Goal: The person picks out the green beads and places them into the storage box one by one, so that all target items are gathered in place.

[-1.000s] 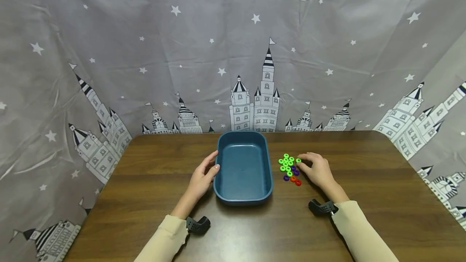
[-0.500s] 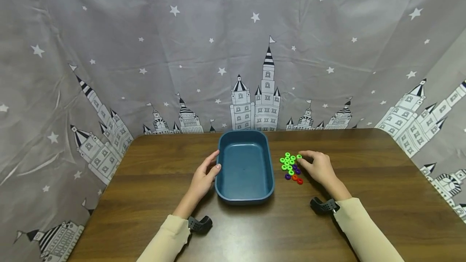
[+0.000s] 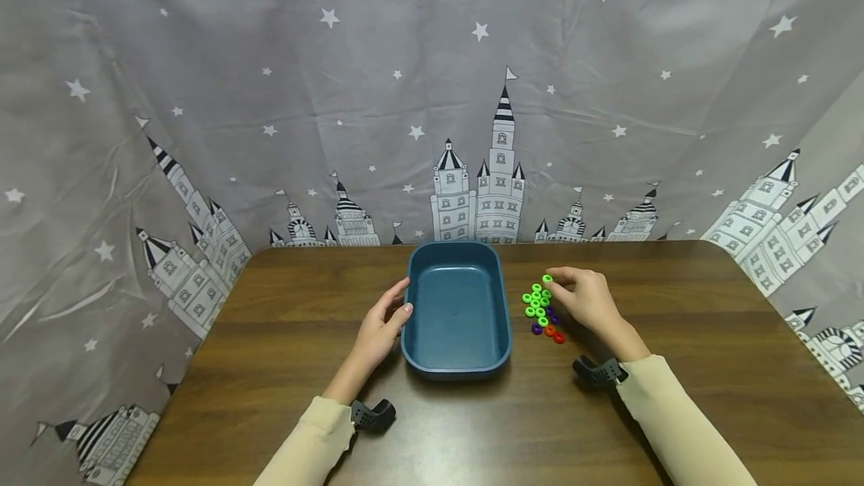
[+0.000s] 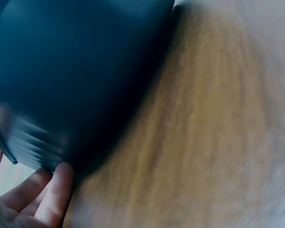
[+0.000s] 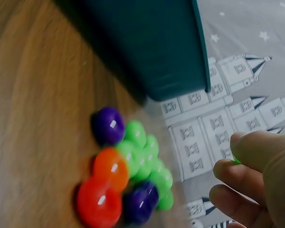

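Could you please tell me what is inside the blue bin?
No objects show in the blue bin, only bare floor and some wall. The near rim covers the near wall's inner face; anything against that would be hidden.

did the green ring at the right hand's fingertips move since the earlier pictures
Yes. In the head view, the green ring is now further left, closer to the blue tray, and appears nearer the table's far edge.
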### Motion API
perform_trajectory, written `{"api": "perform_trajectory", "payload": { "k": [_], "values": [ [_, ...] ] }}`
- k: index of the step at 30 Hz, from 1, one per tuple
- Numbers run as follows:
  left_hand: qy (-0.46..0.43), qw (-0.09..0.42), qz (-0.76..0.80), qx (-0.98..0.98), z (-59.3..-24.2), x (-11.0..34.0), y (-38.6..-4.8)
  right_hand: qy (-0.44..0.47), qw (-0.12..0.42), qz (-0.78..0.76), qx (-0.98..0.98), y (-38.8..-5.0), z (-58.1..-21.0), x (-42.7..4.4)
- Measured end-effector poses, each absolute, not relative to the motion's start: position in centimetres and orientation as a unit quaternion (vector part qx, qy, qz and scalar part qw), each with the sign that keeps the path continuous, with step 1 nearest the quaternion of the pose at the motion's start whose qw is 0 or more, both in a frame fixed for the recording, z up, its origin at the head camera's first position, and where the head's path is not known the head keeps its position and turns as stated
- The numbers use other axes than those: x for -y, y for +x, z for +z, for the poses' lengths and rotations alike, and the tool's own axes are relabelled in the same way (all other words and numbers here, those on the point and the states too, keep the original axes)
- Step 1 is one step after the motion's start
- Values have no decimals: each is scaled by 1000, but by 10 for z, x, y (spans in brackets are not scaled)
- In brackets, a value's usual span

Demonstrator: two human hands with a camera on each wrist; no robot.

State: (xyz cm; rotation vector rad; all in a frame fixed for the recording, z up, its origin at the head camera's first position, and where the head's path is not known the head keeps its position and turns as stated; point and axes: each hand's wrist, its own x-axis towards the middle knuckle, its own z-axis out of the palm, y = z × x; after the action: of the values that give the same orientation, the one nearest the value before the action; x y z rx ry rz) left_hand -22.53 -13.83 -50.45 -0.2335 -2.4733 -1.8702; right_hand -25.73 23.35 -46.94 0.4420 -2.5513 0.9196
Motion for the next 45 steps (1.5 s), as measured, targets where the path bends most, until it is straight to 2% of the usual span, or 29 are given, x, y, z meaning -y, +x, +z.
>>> {"api": "perform_trajectory", "payload": {
  "k": [10, 19, 24, 33, 38, 45],
  "values": [
    [-85, 31, -598, 797, -504, 138, -224, 197, 185, 346, 899, -264, -448, -209],
    [-83, 21, -603, 793, -502, 137, -227, 217, 158, 366, 891, -270, -426, -181],
    [-98, 42, -594, 797, -504, 137, -227, 237, 150, 362, 889, -275, -419, -163],
    [-79, 20, -600, 795, -502, 137, -228, 259, 152, 358, 884, -277, -403, -122],
    [-83, 20, -603, 793, -503, 138, -228, 270, 155, 359, 880, -280, -404, -104],
    [-79, 20, -601, 795, -506, 139, -228, 263, 121, 365, 885, -280, -416, -87]
  ]
}}
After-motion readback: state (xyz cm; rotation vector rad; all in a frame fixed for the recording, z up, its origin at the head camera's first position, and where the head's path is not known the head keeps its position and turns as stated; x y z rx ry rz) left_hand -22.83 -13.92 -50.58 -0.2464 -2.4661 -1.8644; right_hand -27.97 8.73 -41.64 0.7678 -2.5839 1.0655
